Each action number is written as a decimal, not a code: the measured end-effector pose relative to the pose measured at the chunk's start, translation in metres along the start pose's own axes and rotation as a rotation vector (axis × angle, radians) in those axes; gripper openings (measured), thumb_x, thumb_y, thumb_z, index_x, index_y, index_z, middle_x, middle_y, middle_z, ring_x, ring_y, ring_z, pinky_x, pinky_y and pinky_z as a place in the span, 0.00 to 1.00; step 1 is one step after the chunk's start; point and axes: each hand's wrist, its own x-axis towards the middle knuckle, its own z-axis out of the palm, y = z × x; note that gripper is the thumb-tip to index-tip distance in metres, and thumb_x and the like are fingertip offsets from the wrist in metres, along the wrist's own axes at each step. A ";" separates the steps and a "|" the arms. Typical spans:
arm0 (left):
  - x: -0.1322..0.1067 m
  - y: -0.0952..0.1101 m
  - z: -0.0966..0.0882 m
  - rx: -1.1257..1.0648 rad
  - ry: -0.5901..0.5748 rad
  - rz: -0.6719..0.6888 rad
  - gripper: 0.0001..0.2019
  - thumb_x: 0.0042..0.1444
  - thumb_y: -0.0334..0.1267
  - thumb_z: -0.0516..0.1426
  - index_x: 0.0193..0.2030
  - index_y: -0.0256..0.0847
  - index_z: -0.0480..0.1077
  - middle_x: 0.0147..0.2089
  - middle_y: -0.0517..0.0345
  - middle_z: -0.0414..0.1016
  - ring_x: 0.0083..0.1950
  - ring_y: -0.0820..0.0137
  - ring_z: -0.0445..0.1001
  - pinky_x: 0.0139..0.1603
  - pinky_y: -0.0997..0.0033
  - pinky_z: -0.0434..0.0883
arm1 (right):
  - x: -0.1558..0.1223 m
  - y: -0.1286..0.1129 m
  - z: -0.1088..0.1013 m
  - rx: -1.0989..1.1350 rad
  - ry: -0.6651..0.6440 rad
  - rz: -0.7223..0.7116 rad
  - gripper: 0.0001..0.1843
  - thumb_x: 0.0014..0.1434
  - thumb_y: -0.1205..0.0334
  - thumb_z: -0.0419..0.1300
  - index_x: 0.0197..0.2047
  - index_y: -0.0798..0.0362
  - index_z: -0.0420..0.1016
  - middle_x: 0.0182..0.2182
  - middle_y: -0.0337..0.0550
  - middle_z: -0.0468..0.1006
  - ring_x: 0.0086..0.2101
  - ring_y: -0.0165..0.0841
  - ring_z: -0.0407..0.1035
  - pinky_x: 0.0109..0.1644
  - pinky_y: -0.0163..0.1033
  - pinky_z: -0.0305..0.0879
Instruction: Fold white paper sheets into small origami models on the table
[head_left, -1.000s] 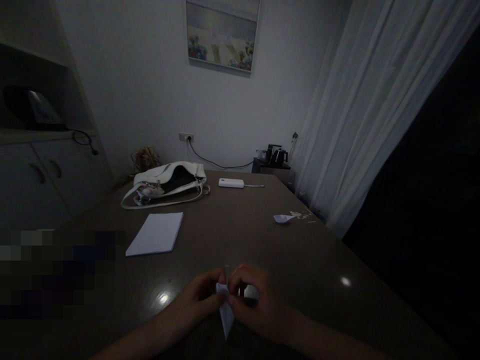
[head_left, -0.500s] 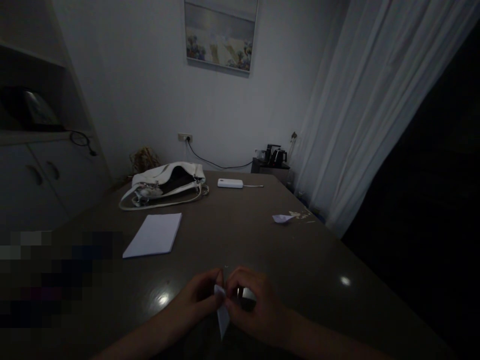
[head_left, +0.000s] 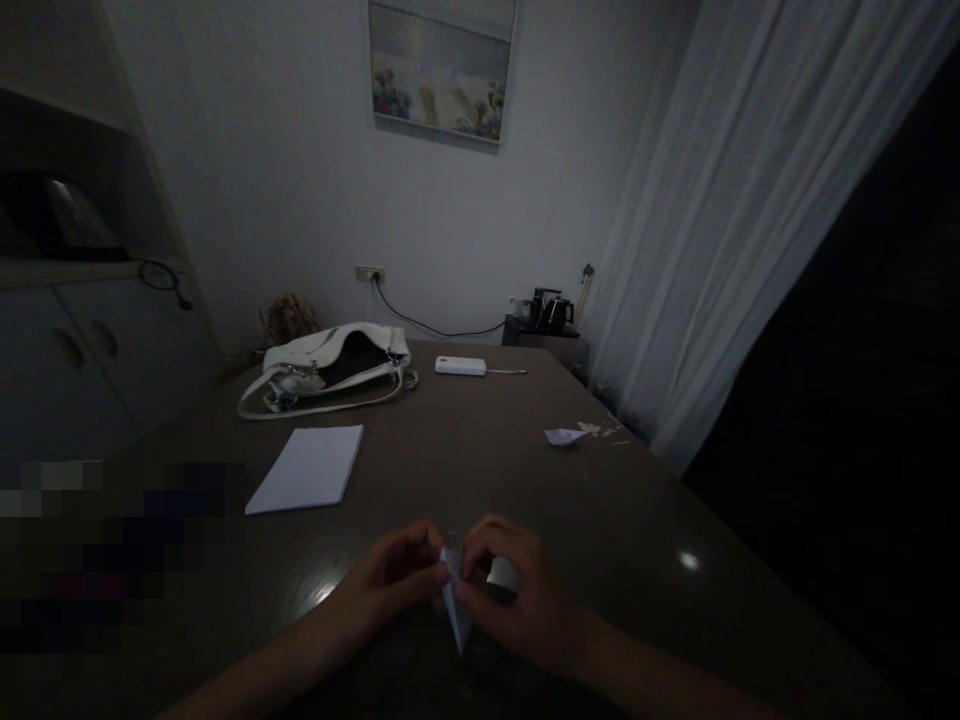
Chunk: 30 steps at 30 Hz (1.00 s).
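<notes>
Both my hands meet low over the near part of a dark brown table [head_left: 600, 510]. Between them is a small folded white paper piece [head_left: 454, 605], narrow and pointed toward me. My left hand [head_left: 394, 578] pinches its upper left edge with closed fingers. My right hand [head_left: 517, 595] curls round its right side, fingertips pressed on the top of the paper. A stack of white paper sheets [head_left: 307, 467] lies on the table to the left, beyond my hands.
A white handbag [head_left: 330, 366] lies at the table's far left, a white power bank [head_left: 460, 366] with a cable beside it. A small folded paper [head_left: 564, 436] and scraps sit near the right edge. White curtain [head_left: 720, 230] right, cabinet [head_left: 90, 350] left.
Both hands have shifted slightly up and away from me with the paper. The paper's tip now points a little more to the right.
</notes>
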 end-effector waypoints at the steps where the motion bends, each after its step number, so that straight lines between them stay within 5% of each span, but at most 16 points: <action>1: 0.000 0.000 0.000 0.000 0.013 -0.002 0.12 0.49 0.44 0.61 0.31 0.37 0.66 0.28 0.61 0.70 0.30 0.74 0.67 0.32 0.76 0.62 | 0.000 0.000 0.000 0.010 0.004 0.004 0.04 0.50 0.67 0.60 0.29 0.53 0.66 0.28 0.39 0.68 0.30 0.29 0.64 0.34 0.35 0.61; 11: 0.001 -0.001 -0.006 0.070 0.070 -0.014 0.19 0.49 0.53 0.58 0.27 0.36 0.68 0.24 0.61 0.70 0.27 0.73 0.67 0.29 0.76 0.61 | 0.003 0.004 0.000 0.046 -0.038 0.051 0.07 0.48 0.65 0.65 0.28 0.53 0.68 0.27 0.37 0.68 0.30 0.29 0.64 0.34 0.34 0.59; 15: 0.001 0.002 -0.003 0.124 0.072 -0.011 0.15 0.45 0.47 0.63 0.27 0.37 0.68 0.26 0.61 0.72 0.30 0.72 0.69 0.32 0.75 0.62 | 0.000 0.006 0.000 0.088 -0.075 0.115 0.11 0.46 0.62 0.67 0.29 0.53 0.67 0.27 0.36 0.69 0.29 0.28 0.63 0.33 0.33 0.57; 23: 0.006 0.001 -0.013 -0.011 0.204 0.063 0.12 0.48 0.44 0.62 0.28 0.37 0.69 0.24 0.62 0.72 0.26 0.75 0.68 0.29 0.78 0.63 | 0.009 0.029 -0.003 0.418 0.111 0.369 0.19 0.60 0.46 0.51 0.36 0.54 0.68 0.34 0.42 0.71 0.35 0.30 0.67 0.38 0.35 0.61; 26: 0.007 0.000 -0.017 -0.027 0.260 0.109 0.10 0.48 0.42 0.63 0.28 0.38 0.70 0.24 0.62 0.72 0.26 0.76 0.68 0.28 0.79 0.63 | 0.010 0.041 -0.001 0.521 0.015 0.612 0.24 0.55 0.40 0.52 0.37 0.56 0.68 0.30 0.43 0.71 0.26 0.28 0.68 0.29 0.35 0.61; 30: 0.006 0.003 -0.014 -0.099 0.290 0.114 0.12 0.45 0.43 0.65 0.27 0.37 0.69 0.22 0.63 0.72 0.24 0.77 0.67 0.27 0.80 0.64 | 0.009 0.043 -0.001 0.736 -0.094 0.794 0.22 0.57 0.45 0.52 0.41 0.57 0.68 0.25 0.40 0.70 0.22 0.30 0.70 0.25 0.34 0.61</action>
